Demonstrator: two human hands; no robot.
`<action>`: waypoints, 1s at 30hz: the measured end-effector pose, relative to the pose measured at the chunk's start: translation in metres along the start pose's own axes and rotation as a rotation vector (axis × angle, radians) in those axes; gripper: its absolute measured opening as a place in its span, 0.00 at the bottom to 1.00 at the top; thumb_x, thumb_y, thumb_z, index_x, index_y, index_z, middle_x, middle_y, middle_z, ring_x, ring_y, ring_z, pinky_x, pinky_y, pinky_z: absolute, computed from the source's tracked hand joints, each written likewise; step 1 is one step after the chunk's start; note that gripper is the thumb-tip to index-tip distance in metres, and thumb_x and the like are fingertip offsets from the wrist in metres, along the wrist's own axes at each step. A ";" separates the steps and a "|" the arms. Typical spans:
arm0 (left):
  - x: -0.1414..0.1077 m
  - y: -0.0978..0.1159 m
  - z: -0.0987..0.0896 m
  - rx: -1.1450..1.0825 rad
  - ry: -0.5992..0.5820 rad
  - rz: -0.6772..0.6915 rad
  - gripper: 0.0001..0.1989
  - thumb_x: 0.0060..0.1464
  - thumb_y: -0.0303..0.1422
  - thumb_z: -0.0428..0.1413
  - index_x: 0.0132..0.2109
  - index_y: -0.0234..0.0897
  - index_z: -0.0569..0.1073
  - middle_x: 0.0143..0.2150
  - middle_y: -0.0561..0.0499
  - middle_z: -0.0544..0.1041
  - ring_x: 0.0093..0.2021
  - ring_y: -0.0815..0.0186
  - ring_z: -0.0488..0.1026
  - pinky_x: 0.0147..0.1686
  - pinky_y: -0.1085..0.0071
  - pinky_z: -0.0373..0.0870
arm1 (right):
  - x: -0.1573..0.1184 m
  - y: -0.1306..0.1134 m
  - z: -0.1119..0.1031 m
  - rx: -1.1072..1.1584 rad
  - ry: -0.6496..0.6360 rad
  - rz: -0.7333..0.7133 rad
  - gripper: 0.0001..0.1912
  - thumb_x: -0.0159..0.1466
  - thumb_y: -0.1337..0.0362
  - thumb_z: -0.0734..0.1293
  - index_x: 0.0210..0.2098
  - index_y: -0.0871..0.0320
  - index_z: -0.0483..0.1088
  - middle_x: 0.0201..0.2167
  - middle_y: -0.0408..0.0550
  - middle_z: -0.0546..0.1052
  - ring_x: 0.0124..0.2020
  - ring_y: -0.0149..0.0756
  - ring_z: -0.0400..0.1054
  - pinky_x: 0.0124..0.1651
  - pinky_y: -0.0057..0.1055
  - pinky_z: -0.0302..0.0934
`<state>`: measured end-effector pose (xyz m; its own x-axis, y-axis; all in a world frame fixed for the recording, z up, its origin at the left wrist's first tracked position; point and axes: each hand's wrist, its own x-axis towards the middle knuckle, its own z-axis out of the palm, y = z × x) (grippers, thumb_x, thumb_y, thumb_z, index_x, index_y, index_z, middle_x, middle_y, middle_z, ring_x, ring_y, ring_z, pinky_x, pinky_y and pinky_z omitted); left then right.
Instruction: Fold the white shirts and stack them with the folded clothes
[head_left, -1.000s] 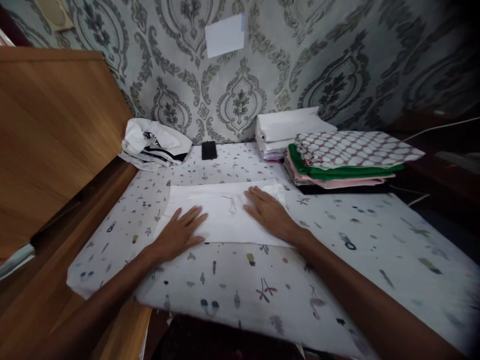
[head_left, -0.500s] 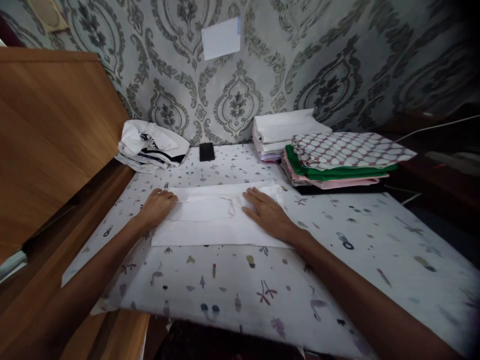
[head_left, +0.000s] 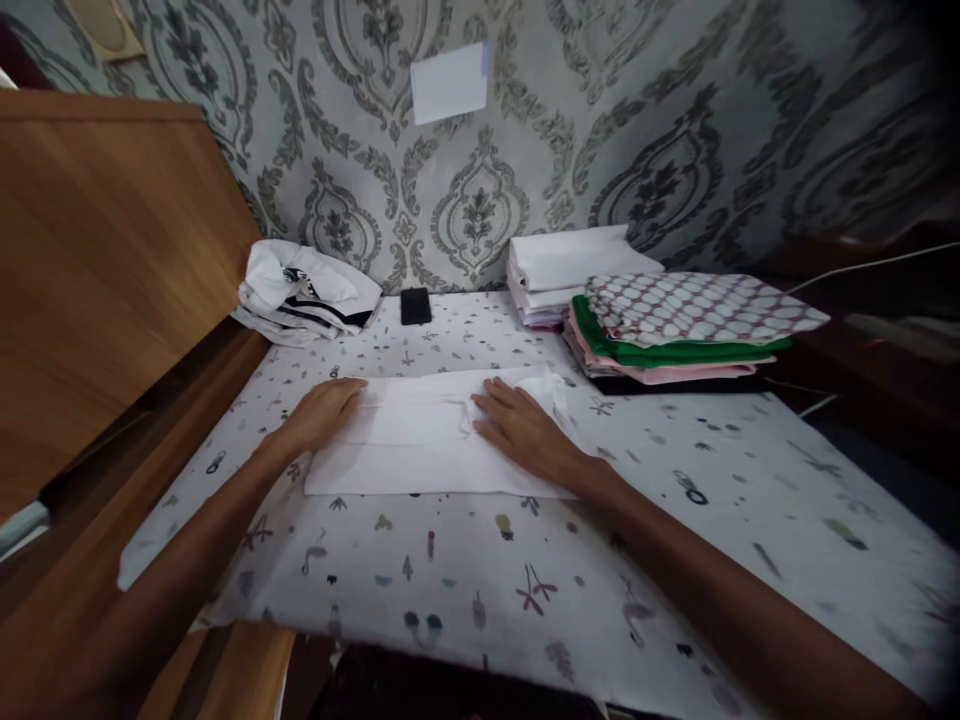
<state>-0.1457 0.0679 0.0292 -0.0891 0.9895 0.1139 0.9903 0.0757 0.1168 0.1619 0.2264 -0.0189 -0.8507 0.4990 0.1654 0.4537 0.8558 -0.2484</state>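
Observation:
A white folded garment [head_left: 420, 465] lies flat in a long strip on the patterned cloth, with a few creases across its middle. My left hand [head_left: 328, 412] rests on its left end, fingers stretched toward the middle and lying close together. On the right part of the garment my right hand [head_left: 525, 430] lies palm down, its fingers flat and slightly spread. Neither hand grips the fabric. Part of the garment's right end is hidden under my right hand and wrist.
A printed white cloth [head_left: 420, 580] covers the table. At the back stand a crumpled white garment [head_left: 311, 285], a black wallet-like object [head_left: 415, 306], a stack of white folded cloth [head_left: 574, 260] and a stack of coloured folded clothes [head_left: 690, 320]. A wooden panel [head_left: 112, 250] borders the left.
My left hand has slid slightly right and its fingers have straightened on the garment. My right hand has shifted a little left. The view has moved slightly.

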 end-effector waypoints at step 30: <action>0.053 -0.088 0.028 -0.541 0.014 -0.254 0.20 0.39 0.44 0.58 0.40 0.37 0.75 0.32 0.53 0.74 0.35 0.63 0.70 0.35 0.69 0.66 | 0.034 -0.216 0.023 -0.009 -0.103 -0.404 0.12 0.67 0.60 0.63 0.44 0.64 0.69 0.40 0.58 0.75 0.42 0.48 0.70 0.35 0.41 0.68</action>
<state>-0.2341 0.1175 -0.0029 -0.3209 0.9467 0.0289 0.7427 0.2326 0.6279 0.0290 0.0556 0.0179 -0.9826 0.1073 0.1514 0.0802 0.9813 -0.1749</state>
